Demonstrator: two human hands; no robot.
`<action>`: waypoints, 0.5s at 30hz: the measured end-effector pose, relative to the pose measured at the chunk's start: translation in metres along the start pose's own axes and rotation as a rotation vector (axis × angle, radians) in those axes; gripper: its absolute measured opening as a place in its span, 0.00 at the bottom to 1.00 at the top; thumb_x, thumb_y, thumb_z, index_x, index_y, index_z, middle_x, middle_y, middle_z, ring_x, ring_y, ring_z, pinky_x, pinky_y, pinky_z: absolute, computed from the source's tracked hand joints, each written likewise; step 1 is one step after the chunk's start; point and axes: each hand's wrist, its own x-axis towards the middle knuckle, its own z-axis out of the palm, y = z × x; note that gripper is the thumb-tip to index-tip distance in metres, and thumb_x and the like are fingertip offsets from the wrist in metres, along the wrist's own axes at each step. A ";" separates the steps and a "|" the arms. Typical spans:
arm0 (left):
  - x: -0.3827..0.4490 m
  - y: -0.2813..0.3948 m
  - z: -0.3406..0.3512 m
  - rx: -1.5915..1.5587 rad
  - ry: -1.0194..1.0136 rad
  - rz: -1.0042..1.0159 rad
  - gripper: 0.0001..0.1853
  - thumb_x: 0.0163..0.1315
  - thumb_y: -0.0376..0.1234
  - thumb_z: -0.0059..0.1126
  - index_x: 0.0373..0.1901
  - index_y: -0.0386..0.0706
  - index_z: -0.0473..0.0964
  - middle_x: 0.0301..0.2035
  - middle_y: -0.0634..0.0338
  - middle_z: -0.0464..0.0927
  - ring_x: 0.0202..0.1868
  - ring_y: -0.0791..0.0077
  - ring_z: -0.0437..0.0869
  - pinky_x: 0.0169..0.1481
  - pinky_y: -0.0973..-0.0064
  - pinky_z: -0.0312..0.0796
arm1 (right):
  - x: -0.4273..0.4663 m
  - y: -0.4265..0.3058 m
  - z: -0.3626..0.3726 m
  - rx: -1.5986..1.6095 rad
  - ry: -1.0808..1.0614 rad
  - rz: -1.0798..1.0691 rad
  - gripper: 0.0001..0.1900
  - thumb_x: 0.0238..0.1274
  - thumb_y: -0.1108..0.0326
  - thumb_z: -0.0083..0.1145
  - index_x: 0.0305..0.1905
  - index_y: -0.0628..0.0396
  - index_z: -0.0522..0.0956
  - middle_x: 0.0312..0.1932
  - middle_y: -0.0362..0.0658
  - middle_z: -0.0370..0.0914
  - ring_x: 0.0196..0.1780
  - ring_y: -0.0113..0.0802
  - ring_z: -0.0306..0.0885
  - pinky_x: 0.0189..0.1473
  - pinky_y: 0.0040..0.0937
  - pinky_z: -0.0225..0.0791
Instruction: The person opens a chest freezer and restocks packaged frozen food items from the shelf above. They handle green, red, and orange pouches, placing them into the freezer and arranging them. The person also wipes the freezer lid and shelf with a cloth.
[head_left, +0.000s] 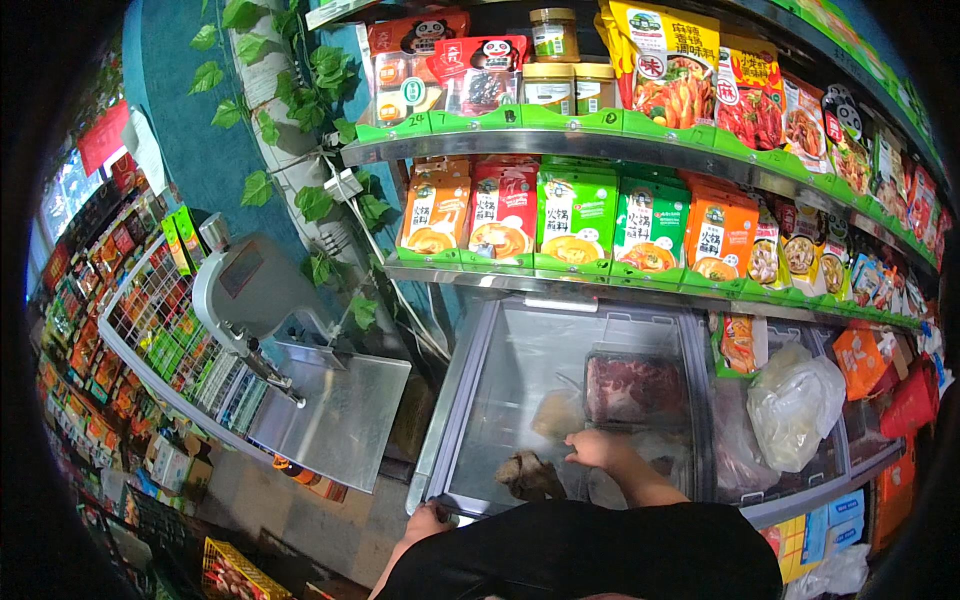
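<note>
My left hand (426, 525) is at the front left corner of a chest freezer (450, 457), its fingers curled near a small dark object that I cannot make out. Over the freezer's left section, my right hand (592, 450) has its fingers partly bent, and nothing in them shows clearly. Just left of it lies a brown lumpy item (529, 476), partly covered by my dark clothing. Beyond the hand are a pale tan package (559, 414) and a clear tray of red marbled meat (634, 388). Whether a glass lid lies between hand and goods, I cannot tell.
Above the freezer run metal shelves (570, 281) of seasoning packets (577, 214) and jars (555, 34). Plastic bags (795, 405) sit on its right part. A meat slicer (247, 277) with a steel table (337, 420) stands left. A yellow basket (240, 566) is on the floor.
</note>
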 end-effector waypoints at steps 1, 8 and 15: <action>0.003 -0.004 0.001 -0.004 -0.021 0.015 0.22 0.49 0.42 0.73 0.40 0.39 0.77 0.39 0.46 0.80 0.48 0.50 0.82 0.55 0.60 0.75 | 0.001 0.006 0.007 -0.014 0.025 -0.020 0.26 0.63 0.49 0.62 0.54 0.60 0.78 0.51 0.56 0.81 0.56 0.54 0.78 0.58 0.46 0.70; 0.013 -0.015 0.011 0.014 -0.020 -0.033 0.23 0.49 0.41 0.73 0.42 0.39 0.77 0.43 0.43 0.80 0.50 0.47 0.82 0.56 0.58 0.75 | 0.003 0.012 0.026 0.111 -0.043 0.036 0.17 0.61 0.55 0.63 0.39 0.61 0.80 0.37 0.58 0.82 0.43 0.58 0.81 0.45 0.50 0.73; 0.013 -0.010 0.005 0.058 -0.053 -0.008 0.23 0.47 0.39 0.74 0.42 0.39 0.77 0.41 0.44 0.81 0.48 0.48 0.84 0.54 0.59 0.77 | 0.006 0.020 0.048 0.049 -0.093 -0.005 0.13 0.61 0.59 0.60 0.37 0.61 0.80 0.32 0.55 0.81 0.40 0.51 0.83 0.43 0.48 0.74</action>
